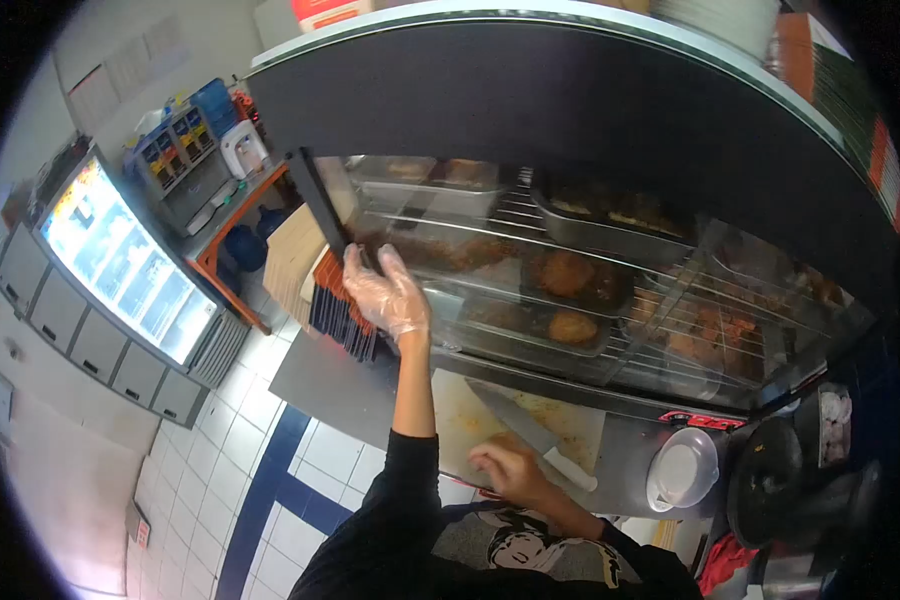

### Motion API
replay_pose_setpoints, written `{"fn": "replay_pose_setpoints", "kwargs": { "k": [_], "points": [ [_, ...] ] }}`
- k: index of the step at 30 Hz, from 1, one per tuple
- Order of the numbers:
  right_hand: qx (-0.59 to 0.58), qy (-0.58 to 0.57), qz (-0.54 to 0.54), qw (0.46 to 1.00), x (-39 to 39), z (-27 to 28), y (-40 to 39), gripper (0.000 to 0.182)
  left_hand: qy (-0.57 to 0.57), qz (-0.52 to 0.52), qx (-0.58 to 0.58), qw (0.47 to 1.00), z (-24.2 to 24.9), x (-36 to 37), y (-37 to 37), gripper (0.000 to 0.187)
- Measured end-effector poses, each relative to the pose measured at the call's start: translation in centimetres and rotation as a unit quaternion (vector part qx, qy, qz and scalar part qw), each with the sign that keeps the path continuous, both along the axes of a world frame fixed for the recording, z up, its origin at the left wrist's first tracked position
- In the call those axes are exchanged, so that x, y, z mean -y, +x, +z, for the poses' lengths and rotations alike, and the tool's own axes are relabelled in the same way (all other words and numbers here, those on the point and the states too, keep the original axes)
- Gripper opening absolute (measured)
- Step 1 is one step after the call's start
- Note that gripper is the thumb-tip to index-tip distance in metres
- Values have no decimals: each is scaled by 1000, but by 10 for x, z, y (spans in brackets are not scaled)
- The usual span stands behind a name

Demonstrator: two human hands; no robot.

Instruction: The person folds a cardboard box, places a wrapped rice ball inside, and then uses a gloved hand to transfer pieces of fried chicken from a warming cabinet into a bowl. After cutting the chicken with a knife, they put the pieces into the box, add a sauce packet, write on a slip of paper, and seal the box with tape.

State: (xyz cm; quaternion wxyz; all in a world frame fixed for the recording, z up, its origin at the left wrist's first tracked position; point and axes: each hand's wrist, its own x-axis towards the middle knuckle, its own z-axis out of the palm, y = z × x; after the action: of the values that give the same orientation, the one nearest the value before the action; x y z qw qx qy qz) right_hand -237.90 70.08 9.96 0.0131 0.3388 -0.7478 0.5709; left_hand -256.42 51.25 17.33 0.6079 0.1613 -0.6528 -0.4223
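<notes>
My left hand (388, 292), in a clear plastic glove, reaches up to the left end of a glass-fronted food display cabinet (530, 85). Its fingers are spread, with the tips close to the dark frame post (322, 205). Lower down, my bare right hand (515, 472) is loosely curled in front of my chest, with nothing visible in it. It overlaps the near edge of a stained cutting board (450, 400). A large knife (520, 418) lies across the board, its white handle (570, 470) just right of that hand. Behind the glass, metal trays (610, 235) hold browned food (565, 272) on wire racks.
Stacked flat cardboard boxes (295, 262) stand left of the cabinet. A white plastic bowl (685, 468) sits right of the board, near a dark pan (770, 465). Across the tiled floor (210, 470) are a lit drinks fridge (130, 265) and a water dispenser (242, 150).
</notes>
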Motion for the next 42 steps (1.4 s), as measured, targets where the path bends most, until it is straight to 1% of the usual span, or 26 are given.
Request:
{"fn": "replay_pose_setpoints", "kwargs": {
  "k": [1,3,5,6,7,10,13,16,19,21,23,25,27,30,31,33,35,36,37,39,40,42],
  "points": [
    [34,-5,-36,999,-11,0,-1,11,-15,20,35,999,4,-6,7,51],
    [70,-35,-100,992,-31,-4,-9,10,-56,-4,36,998,3,-21,17,52],
    [85,-52,-151,983,-46,-2,-20,10,-75,-84,59,992,-1,-45,33,52],
    [87,-62,-161,981,-49,-3,-25,10,-113,-111,62,985,-1,-61,44,47],
    [89,-72,-169,979,-53,-4,-30,10,-140,-151,28,978,-7,-76,48,45],
    [98,-93,-190,972,-58,-6,-33,10,-175,-276,78,942,10,-119,78,43],
    [93,-117,-213,966,-62,-11,-34,10,-272,-304,61,911,5,-149,73,41],
    [99,-123,-223,962,-71,-8,-27,11,-331,-374,20,866,5,-164,66,39],
    [89,-129,-243,957,-84,5,-19,12,-282,-323,-8,904,26,-158,64,37],
    [80,-132,-263,952,-91,10,-16,12,-273,-201,-3,941,62,-150,54,36],
    [78,-124,-284,948,-99,16,-15,13,-401,-135,-7,906,89,-136,27,32],
    [39,-90,-286,953,-101,36,-16,11,-506,-156,77,845,93,-122,2,26],
    [-16,-50,-298,953,-102,55,-21,9,-585,-110,138,792,109,-111,-3,19],
    [-176,-26,-299,938,-98,76,-40,13,-611,-80,65,785,104,-82,-23,20],
    [-196,-22,-291,936,-96,79,-49,13,-615,-72,42,784,104,-75,-30,21],
    [-232,-12,-275,933,-89,84,-67,12,-628,-55,-16,776,126,-75,-17,20],
    [-338,21,-319,885,-79,96,-83,16,-637,-55,-75,766,135,-75,-10,20],
    [-388,39,-337,857,-77,100,-90,18,-645,-64,-72,758,132,-72,-8,19],
    [-437,64,-416,795,-77,103,-99,22,-641,-72,-91,759,128,-71,-8,20],
    [-518,113,-555,641,-77,102,-116,33,-632,-89,-129,759,117,-72,-11,24],
    [-496,103,-574,643,-79,101,-120,39,-625,-81,-153,761,110,-72,-13,25],
    [-455,84,-611,642,-93,98,-129,52,-617,-80,-145,769,94,-69,-13,31]
  ]
}}
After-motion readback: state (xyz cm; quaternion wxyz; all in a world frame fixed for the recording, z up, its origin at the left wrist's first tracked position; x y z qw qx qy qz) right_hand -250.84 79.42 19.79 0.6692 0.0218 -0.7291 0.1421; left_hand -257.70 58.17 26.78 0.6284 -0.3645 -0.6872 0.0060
